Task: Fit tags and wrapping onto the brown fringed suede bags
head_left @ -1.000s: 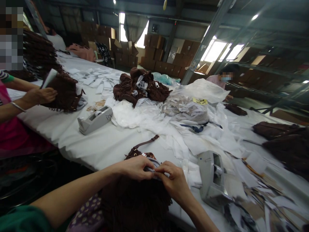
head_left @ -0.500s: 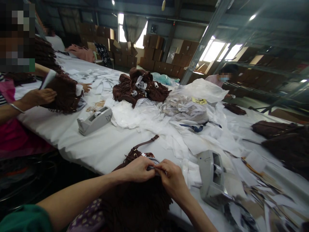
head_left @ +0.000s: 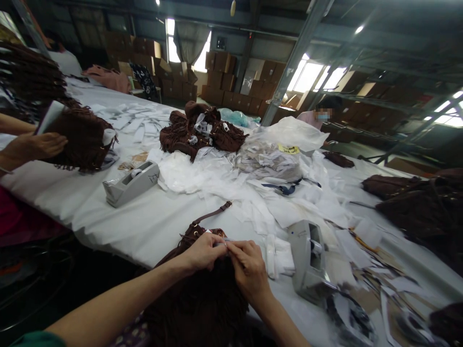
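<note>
A dark brown fringed handbag (head_left: 202,299) is in front of me at the table's near edge, its brown strap (head_left: 211,212) with a buckle stretching away over the white cover. At the bag's top opening my left hand (head_left: 206,250) pinches a thin grey band, which mostly hides behind the fingers. My right hand (head_left: 249,265) is closed on the same band, fingertips meeting those of the left. Whether the band is a wrapped handle or a separate strip, I cannot tell. Gold-coloured eyelets show beside my left hand.
Grey tape dispensers stand to the left (head_left: 132,183) and right (head_left: 307,260). Beyond are a heap of brown bags (head_left: 204,130), plastic wrap (head_left: 195,173) and a bundle with a yellow label (head_left: 288,149). A co-worker's hand (head_left: 39,144) holds another fringed bag (head_left: 81,137) at left.
The view has shifted slightly, so most things sit further left. My fingers have drawn closer together on the grey band, covering more of it. The co-worker's far hand no longer shows beyond their bag.
</note>
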Tool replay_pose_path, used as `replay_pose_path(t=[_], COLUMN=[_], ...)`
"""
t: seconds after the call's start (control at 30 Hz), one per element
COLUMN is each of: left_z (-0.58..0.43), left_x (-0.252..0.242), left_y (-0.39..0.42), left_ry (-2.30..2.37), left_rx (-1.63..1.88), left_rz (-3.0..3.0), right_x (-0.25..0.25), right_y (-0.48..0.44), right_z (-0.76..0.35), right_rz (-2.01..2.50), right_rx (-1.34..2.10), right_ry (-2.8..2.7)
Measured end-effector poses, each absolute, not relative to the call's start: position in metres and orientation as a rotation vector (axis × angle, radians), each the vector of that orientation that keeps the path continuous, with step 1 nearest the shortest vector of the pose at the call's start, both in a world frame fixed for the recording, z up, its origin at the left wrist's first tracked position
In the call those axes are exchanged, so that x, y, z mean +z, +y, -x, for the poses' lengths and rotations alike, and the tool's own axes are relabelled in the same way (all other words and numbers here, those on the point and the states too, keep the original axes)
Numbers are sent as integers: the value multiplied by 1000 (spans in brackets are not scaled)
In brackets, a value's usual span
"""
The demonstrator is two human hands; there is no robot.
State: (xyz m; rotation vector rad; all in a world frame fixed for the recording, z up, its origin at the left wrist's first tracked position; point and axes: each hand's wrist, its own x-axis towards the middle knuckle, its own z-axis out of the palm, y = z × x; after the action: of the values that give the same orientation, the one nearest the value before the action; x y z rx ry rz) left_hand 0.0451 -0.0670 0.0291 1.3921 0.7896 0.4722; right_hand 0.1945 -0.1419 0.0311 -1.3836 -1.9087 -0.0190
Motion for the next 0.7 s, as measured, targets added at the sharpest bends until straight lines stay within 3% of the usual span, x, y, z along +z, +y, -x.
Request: replay_pose_path(t=[0.33, 0.7], left_z=[-46, -52], left_x=[39, 34], left_y=[-65, -61], left_ry=[714, 692], left_rx=[453, 317], left_rz=[-928, -753], right_x=[18, 22], right_y=[-140, -144], right_z=[-191, -194], right_rz=[1219, 1241], right_rx=[-343, -429], right_ry=[-1844, -1833])
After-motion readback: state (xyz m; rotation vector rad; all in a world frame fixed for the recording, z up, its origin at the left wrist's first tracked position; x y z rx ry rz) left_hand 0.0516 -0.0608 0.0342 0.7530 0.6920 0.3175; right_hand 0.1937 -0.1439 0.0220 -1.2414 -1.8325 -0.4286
